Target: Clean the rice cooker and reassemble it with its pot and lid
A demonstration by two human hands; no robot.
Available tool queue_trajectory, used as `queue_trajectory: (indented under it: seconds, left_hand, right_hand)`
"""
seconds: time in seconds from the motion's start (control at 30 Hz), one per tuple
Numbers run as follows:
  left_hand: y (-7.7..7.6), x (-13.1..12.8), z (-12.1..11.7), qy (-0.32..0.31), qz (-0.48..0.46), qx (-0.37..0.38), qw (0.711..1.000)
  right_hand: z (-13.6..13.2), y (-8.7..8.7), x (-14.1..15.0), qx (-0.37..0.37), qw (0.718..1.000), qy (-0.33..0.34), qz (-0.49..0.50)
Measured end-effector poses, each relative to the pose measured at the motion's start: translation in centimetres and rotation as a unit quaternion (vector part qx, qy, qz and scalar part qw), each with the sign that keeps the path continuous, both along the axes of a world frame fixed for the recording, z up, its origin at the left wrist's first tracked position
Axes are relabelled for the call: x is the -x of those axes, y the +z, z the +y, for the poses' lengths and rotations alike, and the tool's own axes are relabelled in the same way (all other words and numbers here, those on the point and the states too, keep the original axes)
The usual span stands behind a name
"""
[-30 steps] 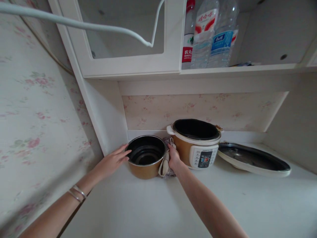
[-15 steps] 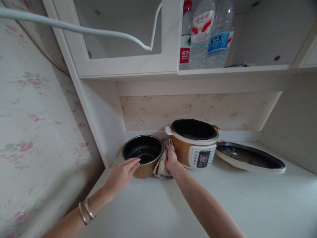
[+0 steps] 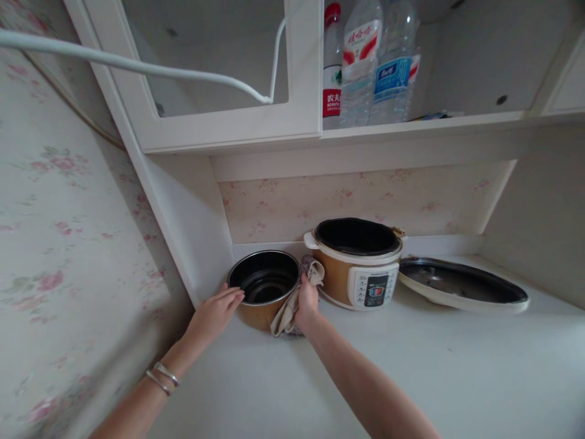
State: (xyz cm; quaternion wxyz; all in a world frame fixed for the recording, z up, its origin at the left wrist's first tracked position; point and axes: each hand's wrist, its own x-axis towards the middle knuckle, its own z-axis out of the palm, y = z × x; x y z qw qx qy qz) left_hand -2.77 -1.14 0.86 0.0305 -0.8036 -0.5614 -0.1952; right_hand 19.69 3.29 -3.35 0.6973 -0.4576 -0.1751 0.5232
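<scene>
A rice cooker's inner pot (image 3: pixel 258 314), black inside and gold outside, stands on the white counter at the left. My left hand (image 3: pixel 214 311) holds its front-left rim, fingers laid over the edge, with two silver bangles on the wrist. Pressed to the pot's right side is a folded beige and patterned cloth (image 3: pixel 286 314), which my right hand (image 3: pixel 307 303) grips with closed fingers. Just right of that hand sits the gold and white cooker body (image 3: pixel 333 277), uncovered, its control panel facing me. Part of the cloth is hidden behind my right hand.
An oval lid (image 3: pixel 461 286) lies upturned right of the cooker. The white counter (image 3: pixel 411 366) meets a side panel (image 3: pixel 196 225) at the left. Overhead, plastic bottles (image 3: pixel 361 67) stand in an open cabinet. A white rod or tube (image 3: pixel 183 72) crosses the upper left.
My left hand has moved left along the pot's rim, from its front to its left side. My right hand and the cloth have shifted slightly left and down along the pot's side.
</scene>
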Motion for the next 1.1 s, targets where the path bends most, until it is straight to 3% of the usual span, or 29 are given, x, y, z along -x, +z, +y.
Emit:
queue_trajectory:
  seconds: [0.1, 0.33, 0.47, 0.57, 0.67, 0.77, 0.83, 0.93, 1.1]
  left_hand:
    - [0.3, -0.4, -0.4, 0.017, 0.008, 0.002, 1.0]
    - [-0.3, -0.1, 0.1, 0.029, -0.005, 0.015, 0.999]
    - [-0.3, 0.2, 0.7, 0.015, -0.024, 0.034, 0.999]
    - [1.0, -0.7, 0.1, 0.012, -0.049, 0.034, 0.998]
    - [3.3, -3.7, -2.4, -0.012, -0.111, 0.033, 0.993]
    - [5.2, -8.4, -5.7, -0.105, -0.18, 0.133, 0.969]
    - [5.8, -11.8, -7.0, -0.176, -0.211, 0.154, 0.949]
    - [5.5, -15.7, -7.0, -0.206, -0.255, 0.169, 0.929]
    - [3.7, -19.6, -5.6, -0.199, -0.352, 0.233, 0.885]
  right_hand:
    - [-2.5, 0.2, 1.7, 0.008, 0.998, 0.013, 0.056]
    - [-8.2, 1.7, 4.6, -0.048, 0.984, 0.057, 0.162]
    - [-10.5, 2.6, 4.3, -0.02, 0.963, 0.128, 0.236]
    - [-11.7, 3.3, 3.2, 0.012, 0.95, 0.167, 0.265]
    - [-12.8, 4.3, 1.6, 0.006, 0.945, 0.188, 0.269]
    - [-14.0, 5.9, -0.5, -0.06, 0.935, 0.223, 0.268]
    - [-14.7, 7.0, -2.1, -0.127, 0.933, 0.227, 0.247]
    - [-15.3, 7.9, -5.0, -0.179, 0.933, 0.252, 0.185]
    - [-14.8, 7.3, -10.1, -0.133, 0.915, 0.365, 0.111]
